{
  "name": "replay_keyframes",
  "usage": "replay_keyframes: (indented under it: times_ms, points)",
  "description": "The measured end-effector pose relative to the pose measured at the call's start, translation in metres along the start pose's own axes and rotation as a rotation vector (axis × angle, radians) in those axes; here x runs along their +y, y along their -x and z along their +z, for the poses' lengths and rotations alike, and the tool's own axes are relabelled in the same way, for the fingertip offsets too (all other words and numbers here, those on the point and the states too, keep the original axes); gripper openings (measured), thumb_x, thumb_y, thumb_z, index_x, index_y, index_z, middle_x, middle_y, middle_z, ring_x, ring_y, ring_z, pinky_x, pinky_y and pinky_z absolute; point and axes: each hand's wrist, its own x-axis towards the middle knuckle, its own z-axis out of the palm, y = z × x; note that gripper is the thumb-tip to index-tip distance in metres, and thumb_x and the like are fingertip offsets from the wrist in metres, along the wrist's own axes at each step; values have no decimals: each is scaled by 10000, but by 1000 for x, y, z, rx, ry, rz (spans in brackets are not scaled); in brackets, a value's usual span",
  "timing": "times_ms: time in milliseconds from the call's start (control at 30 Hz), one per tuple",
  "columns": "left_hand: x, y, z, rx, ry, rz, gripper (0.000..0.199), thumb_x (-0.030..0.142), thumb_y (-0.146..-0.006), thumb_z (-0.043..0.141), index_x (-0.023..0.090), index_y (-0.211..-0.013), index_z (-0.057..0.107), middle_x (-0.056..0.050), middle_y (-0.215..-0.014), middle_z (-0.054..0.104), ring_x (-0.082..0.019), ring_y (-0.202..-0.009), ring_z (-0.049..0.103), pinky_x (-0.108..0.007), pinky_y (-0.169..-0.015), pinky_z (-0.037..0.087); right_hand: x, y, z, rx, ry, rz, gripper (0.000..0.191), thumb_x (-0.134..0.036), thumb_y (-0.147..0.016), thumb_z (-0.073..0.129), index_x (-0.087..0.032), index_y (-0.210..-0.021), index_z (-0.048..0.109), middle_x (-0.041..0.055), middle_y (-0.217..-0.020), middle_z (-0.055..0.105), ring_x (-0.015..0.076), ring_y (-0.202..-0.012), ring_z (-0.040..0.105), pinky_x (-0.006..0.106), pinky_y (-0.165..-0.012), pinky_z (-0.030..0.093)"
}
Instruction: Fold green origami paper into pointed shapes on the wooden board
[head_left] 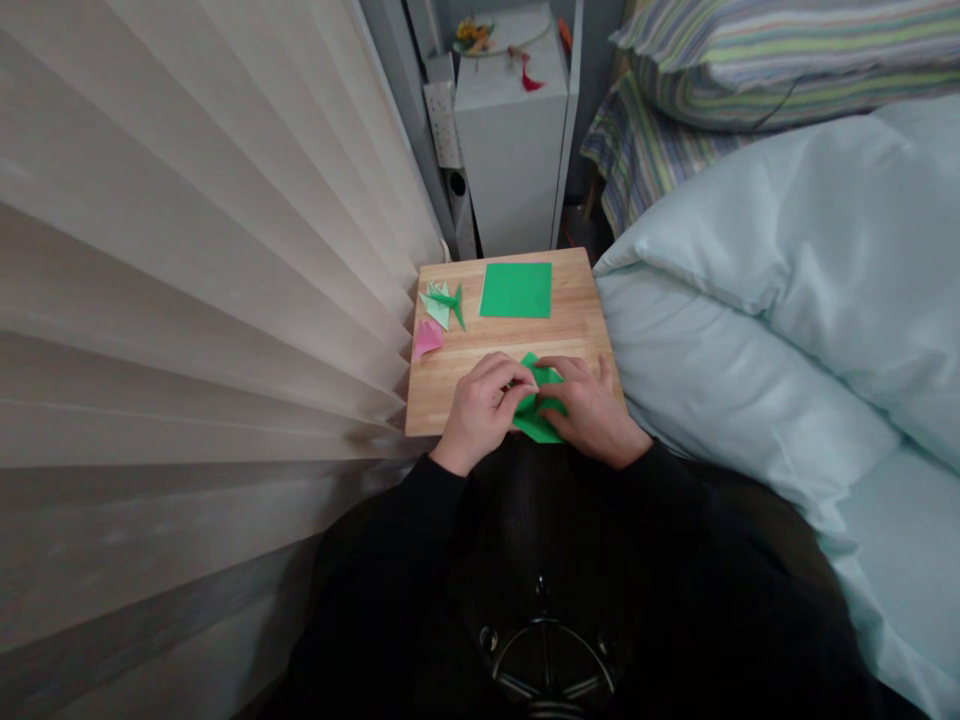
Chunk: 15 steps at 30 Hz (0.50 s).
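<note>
A partly folded green paper lies at the near edge of a small wooden table, between my two hands. My left hand pinches its left side with thumb and forefinger. From the right, my right hand grips the same paper, its thumb and forefinger on the folds and one outer finger raised. The fingers hide part of the folds. Farther back on the table is a flat green square sheet.
Folded pieces, pale green, dark green and pink, sit at the table's left edge. A pleated curtain borders the left, a bed with a pale quilt the right. Behind stands a white cabinet.
</note>
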Motion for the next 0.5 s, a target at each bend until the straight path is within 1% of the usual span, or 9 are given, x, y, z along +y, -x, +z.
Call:
replay_keyframes:
  times_ms: [67, 100, 167, 200, 233, 300, 367, 433, 500]
  points:
    - [-2, 0, -3, 51, -37, 1, 133, 178, -957, 626, 202, -835, 672, -36, -879, 680, -194, -887, 650, -344, -815, 529, 8, -1, -3, 75, -49, 93, 240, -159, -844, 696, -248, -1066, 719, 135, -1509, 546, 425, -1413, 476, 868, -1110, 210]
    - [-4, 0, -4, 91, -58, 1, 130, 175, -956, 626, 203, -839, 675, -42, -924, 683, -198, -928, 653, -351, -847, 534, 13, -2, -4, 128, -117, 160, 311, -189, -819, 729, -239, -1124, 694, 158, -1514, 538, 435, -1407, 486, 832, -1113, 278]
    - [-6, 0, -6, 197, -88, -2, 117, 188, -954, 639, 206, -848, 683, -56, -1036, 678, -207, -1022, 652, -370, -924, 539, 21, -6, -5, 187, -388, 276, 459, -245, -763, 775, -214, -1195, 623, 180, -1383, 629, 399, -1294, 601, 680, -1049, 488]
    - [-8, 0, -7, 255, -94, -5, 107, 202, -953, 649, 206, -853, 687, -60, -1086, 666, -212, -1067, 647, -380, -962, 537, 23, -8, -6, 202, -556, 340, 502, -280, -745, 787, -214, -1202, 589, 169, -1285, 681, 372, -1197, 666, 605, -973, 565]
    - [-9, 0, -7, 310, -92, -6, 98, 216, -951, 659, 206, -858, 689, -62, -1118, 652, -216, -1103, 640, -391, -997, 531, 24, -9, -5, 203, -717, 399, 524, -308, -728, 793, -219, -1188, 560, 143, -1158, 727, 345, -1077, 718, 548, -886, 611]
    - [-13, 1, -7, 392, -74, -9, 87, 230, -944, 676, 205, -862, 692, -60, -1145, 626, -220, -1147, 629, -411, -1048, 518, 23, -12, -5, 203, -949, 484, 541, -350, -707, 800, -236, -1156, 521, 76, -943, 756, 293, -846, 752, 475, -742, 637]
    - [-17, 1, -6, 426, -67, -32, 79, 226, -936, 683, 205, -861, 696, -56, -1161, 608, -216, -1140, 630, -424, -1059, 518, 18, -13, -4, 226, -1043, 509, 521, -368, -690, 812, -244, -1107, 525, 29, -816, 745, 252, -707, 731, 423, -657, 621]
    - [-21, 2, -5, 439, -66, -62, 76, 226, -921, 696, 206, -848, 698, -52, -1152, 596, -210, -1108, 635, -431, -1052, 526, 13, -13, -4, 263, -1058, 499, 477, -369, -682, 821, -242, -1054, 550, 14, -761, 738, 228, -658, 711, 380, -617, 595]
    - [-24, 2, -4, 454, -64, -73, 92, 226, -908, 706, 207, -821, 685, -46, -1112, 589, -213, -1112, 630, -451, -1081, 508, 9, -13, -4, 291, -1058, 479, 436, -362, -691, 818, -239, -1024, 566, 10, -732, 733, 218, -642, 699, 353, -594, 570]
